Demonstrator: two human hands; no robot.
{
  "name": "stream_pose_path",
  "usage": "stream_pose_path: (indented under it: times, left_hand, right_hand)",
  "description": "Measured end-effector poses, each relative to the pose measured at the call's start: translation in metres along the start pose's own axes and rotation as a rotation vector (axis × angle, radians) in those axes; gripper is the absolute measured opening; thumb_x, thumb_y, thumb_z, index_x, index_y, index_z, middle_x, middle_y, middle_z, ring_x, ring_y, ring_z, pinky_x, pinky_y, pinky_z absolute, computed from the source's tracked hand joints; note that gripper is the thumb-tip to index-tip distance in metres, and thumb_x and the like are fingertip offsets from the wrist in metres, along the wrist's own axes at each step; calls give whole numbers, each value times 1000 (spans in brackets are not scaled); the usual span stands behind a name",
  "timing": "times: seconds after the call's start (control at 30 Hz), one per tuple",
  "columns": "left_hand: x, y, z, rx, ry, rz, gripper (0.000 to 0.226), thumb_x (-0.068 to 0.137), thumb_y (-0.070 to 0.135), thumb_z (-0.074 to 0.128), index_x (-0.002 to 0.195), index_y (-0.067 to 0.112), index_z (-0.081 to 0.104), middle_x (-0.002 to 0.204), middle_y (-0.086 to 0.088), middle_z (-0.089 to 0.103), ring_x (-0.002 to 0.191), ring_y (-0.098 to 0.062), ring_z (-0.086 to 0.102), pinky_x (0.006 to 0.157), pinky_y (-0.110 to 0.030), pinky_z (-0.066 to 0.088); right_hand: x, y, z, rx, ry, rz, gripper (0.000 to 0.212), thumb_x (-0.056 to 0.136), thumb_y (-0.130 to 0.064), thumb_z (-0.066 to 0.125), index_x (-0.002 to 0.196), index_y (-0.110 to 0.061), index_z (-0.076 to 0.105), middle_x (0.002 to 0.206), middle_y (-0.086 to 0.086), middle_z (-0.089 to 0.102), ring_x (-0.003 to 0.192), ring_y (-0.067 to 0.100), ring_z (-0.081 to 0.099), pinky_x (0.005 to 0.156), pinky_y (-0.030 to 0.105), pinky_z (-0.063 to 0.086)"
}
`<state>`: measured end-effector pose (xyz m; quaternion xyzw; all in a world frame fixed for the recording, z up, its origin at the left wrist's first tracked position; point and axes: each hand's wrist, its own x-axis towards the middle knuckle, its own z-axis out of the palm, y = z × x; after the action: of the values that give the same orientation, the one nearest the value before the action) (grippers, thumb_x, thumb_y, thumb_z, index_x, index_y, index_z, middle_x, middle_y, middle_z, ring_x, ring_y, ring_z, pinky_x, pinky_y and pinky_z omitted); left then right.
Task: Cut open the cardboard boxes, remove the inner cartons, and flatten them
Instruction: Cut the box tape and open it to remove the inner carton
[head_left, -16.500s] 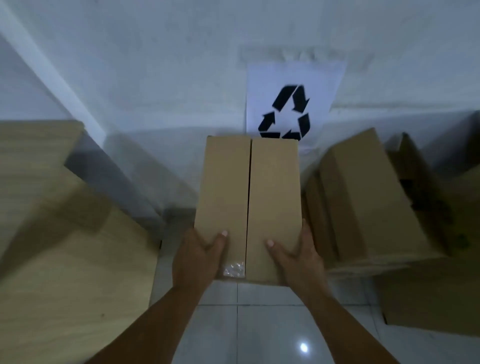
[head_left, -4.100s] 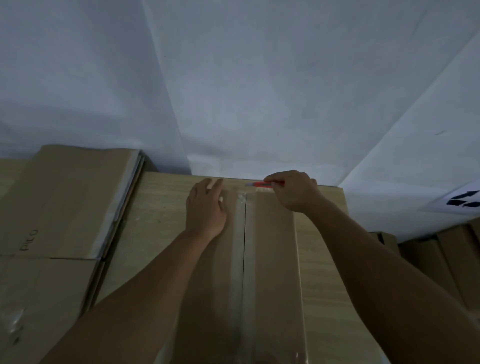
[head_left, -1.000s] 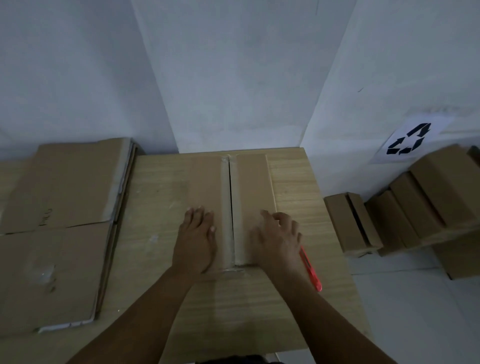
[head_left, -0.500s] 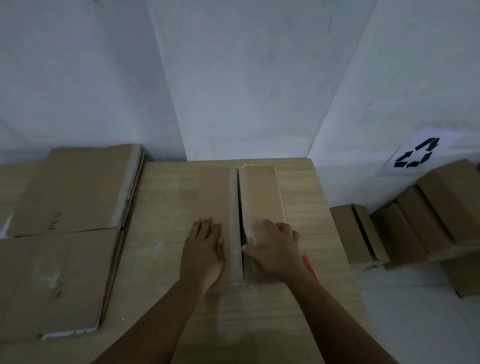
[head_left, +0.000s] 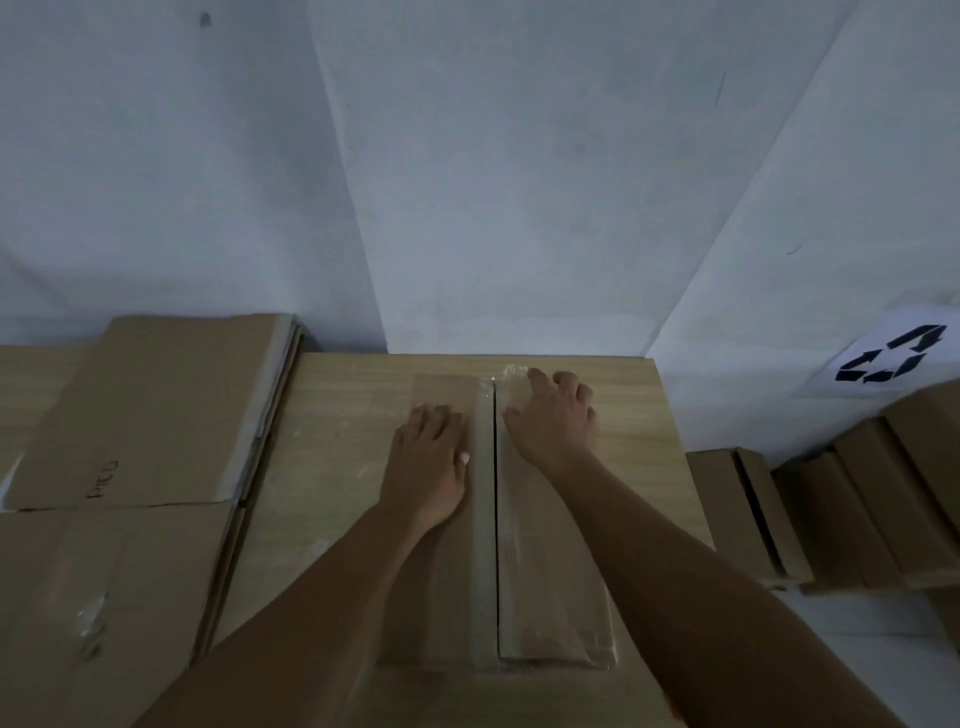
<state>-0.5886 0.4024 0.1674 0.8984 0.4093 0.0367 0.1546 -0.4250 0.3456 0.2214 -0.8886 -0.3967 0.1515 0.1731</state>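
A person's left hand (head_left: 428, 467) lies flat on the slit cardboard box (head_left: 550, 592) at table (head_left: 332, 447) centre; the right hand (head_left: 553, 415), loosely curled, fingers its twelve o'clock end. Opening seems underway; lifting flaps likely follows. Flattened cartons (head_left: 150, 410) wait at nine o'clock.

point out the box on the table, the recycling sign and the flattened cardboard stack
box (head_left: 550, 587), head view, right top flap
recycling sign (head_left: 891, 358), head view, black arrow symbol
flattened cardboard stack (head_left: 156, 410), head view, top sheet
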Motion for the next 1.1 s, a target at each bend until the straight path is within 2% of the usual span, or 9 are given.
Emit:
stream_pose_path:
  times: [0.1, 0.33, 0.47, 0.57, 0.67, 0.73, 0.93, 1.03, 1.1]
  left_hand:
    - [5, -2, 12, 72, -44, -31, 58, 107, 40, 24, 159, 20, 12, 168, -2, 4, 154, -28, -8, 124, -46, 2]
    - [4, -8, 20, 135, -21, -13, 66, 100, 47, 7, 159, 18, 16, 167, -1, 7, 154, -26, -6, 122, -43, 1]
    - [3, -13, 23, 83, -10, -33, 60, 104, 46, 17, 158, 21, 19, 167, 0, 8, 153, -24, -7, 122, -43, 3]
    - [2, -14, 24, 80, 17, -38, 68, 98, 50, 9, 158, 21, 19, 167, -1, 9, 153, -23, -9, 123, -45, 6]
    - [1, -13, 23, 71, 11, -34, 71, 96, 51, 5, 159, 21, 15, 167, -1, 5, 150, -21, -15, 122, -44, 2]
    - [0, -11, 20, 62, 5, -30, 72, 96, 51, 3, 159, 20, 15, 167, -1, 4, 152, -23, -13, 122, -46, 0]
    - [-4, 2, 15, 153, 98, -73, 50, 103, 35, 37, 148, 14, 42, 148, -16, 37, 139, -38, 27, 118, -56, 20]
    - [-9, 20, 12, 184, 132, -136, 54, 101, 44, 37, 144, 12, 43, 139, -16, 42, 128, -36, 36, 109, -50, 31]
    - [-11, 31, 10, 177, 91, -182, 72, 95, 64, 35, 142, 10, 41, 141, -16, 39, 130, -36, 35, 108, -49, 32]
  right_hand:
    - [23, -6, 7, -52, -32, 19, 58, 87, -47, 58, 140, -27, 44, 144, 11, 36, 137, 35, 28, 109, 56, 30]
    - [48, -10, 20, -149, -212, 120, 76, 75, -68, 64, 136, -25, 47, 142, 12, 36, 136, 42, 22, 101, 71, 33]
    - [54, -8, -1, -43, -209, 24, 54, 83, -61, 44, 113, -20, 62, 119, 9, 60, 119, 34, 48, 102, 55, 39]
    - [55, 5, -29, 379, -153, 57, 35, 78, -48, 57, 86, -17, 70, 82, -1, 70, 91, 24, 66, 82, 36, 50]
    - [51, 20, -51, 599, -175, 114, 38, 83, -37, 63, 116, -20, 70, 80, -4, 70, 71, 14, 67, 58, 26, 52]
    - [49, 36, -62, 698, -106, 161, 58, 85, -37, 69, 139, -22, 56, 107, 1, 69, 81, 15, 68, 69, 36, 61]
    - [17, 82, -89, -203, 307, 5, 26, 98, -33, 60, 121, -21, 63, 113, 6, 61, 100, 24, 55, 81, 37, 44]
    - [-11, 92, -67, -590, 141, -33, 39, 101, -50, 42, 117, -21, 62, 107, 5, 60, 103, 24, 54, 88, 41, 43]
    - [-32, 95, -38, -497, -78, 23, 61, 96, -67, 35, 133, -22, 51, 129, 10, 54, 123, 30, 49, 102, 50, 39]
